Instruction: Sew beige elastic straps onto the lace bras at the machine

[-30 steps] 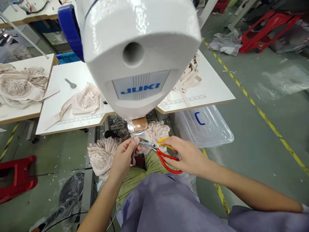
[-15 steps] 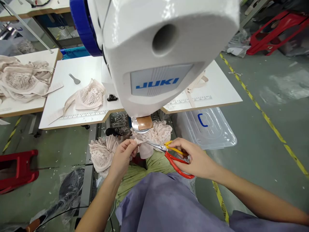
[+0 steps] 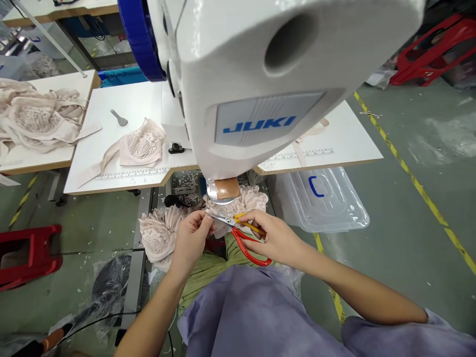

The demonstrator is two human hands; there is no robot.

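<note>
Below the head of a white JUKI sewing machine (image 3: 256, 124), my left hand (image 3: 193, 235) pinches the edge of a beige lace bra (image 3: 253, 200). My right hand (image 3: 273, 235) is closed around scissors (image 3: 250, 246) with one red and one yellow handle. Their blades point left and reach my left fingertips; whether they touch the fabric I cannot tell. Another bunched lace bra (image 3: 158, 238) hangs to the left of my left hand. The machine's lower end hides part of the held bra.
On the white table (image 3: 92, 148) lie a beige bra (image 3: 143, 146) and a small grey tool (image 3: 119, 118). More bras (image 3: 40, 116) are heaped at far left. A lidded clear plastic box (image 3: 334, 203) stands right, and a red stool (image 3: 29, 258) at lower left.
My right hand has moved left with the scissors, bringing the blades to my left fingertips. My left hand keeps its pinch. The view has shifted slightly.
</note>
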